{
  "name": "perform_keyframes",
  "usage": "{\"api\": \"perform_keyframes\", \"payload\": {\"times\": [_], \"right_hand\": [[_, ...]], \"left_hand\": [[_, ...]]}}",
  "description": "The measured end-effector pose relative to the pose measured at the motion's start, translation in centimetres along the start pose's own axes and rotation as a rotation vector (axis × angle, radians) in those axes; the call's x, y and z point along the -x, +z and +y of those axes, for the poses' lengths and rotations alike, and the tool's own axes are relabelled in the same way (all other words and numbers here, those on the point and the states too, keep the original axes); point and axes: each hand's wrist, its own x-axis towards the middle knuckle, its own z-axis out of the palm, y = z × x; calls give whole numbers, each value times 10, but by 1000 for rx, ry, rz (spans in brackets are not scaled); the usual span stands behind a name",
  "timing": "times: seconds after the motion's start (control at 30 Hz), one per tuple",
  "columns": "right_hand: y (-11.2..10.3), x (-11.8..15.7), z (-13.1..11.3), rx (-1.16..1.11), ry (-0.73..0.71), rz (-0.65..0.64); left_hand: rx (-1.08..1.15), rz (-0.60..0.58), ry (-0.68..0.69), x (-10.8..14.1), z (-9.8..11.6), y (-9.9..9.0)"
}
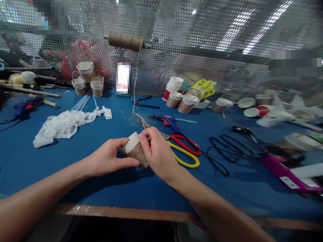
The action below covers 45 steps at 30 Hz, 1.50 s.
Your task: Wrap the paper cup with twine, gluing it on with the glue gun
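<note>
My left hand [113, 156] grips a small white paper cup [137, 150] from the left; its lower part is wrapped in brown twine and it lies tilted. On the cup's right side my right hand [159, 149] has its thumb and fingers pinched at the twine [135, 97]. That strand runs up from the hand to a twine spool [125, 41] on the mesh. Just beyond my right hand lie scissors [185, 153] with one red and one yellow handle, their blades partly hidden. A blue glue gun [168, 122] rests behind them.
White lace fabric [66, 124] is heaped at left, near another blue glue gun [27, 106]. Finished twine baskets [85, 72] are stacked behind it. Stacked paper cups [173, 86] and more baskets stand at back right. A black cable [226, 150] and purple power strip [287, 175] lie right.
</note>
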Motion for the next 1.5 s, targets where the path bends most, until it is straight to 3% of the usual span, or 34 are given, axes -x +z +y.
{"api": "perform_keyframes", "payload": {"times": [0.43,0.7,0.83,1.0,1.1,1.17,1.3,1.5], "right_hand": [[6,2,-5,181,-189,51],[1,-1,0,68,-142,66],[-5,-7,7,-134,-32,17],[-8,-11,8,-519,229,-367],[-9,-13,7,-826,378,-428],[-10,-15,7,-975,464,-402],[-12,-21,13,-1200,592,-225],[-18,-31,30,-1292,694,-56]], "left_hand": [[71,73,-44,-3,1,0],[126,76,-61,-3,-3,-3],[149,66,-63,-4,-3,0],[103,8,-13,-1,-1,4],[48,-52,-3,2,3,7],[51,-111,9,4,5,9],[83,-238,39,7,6,11],[216,-367,17,9,6,12]]}}
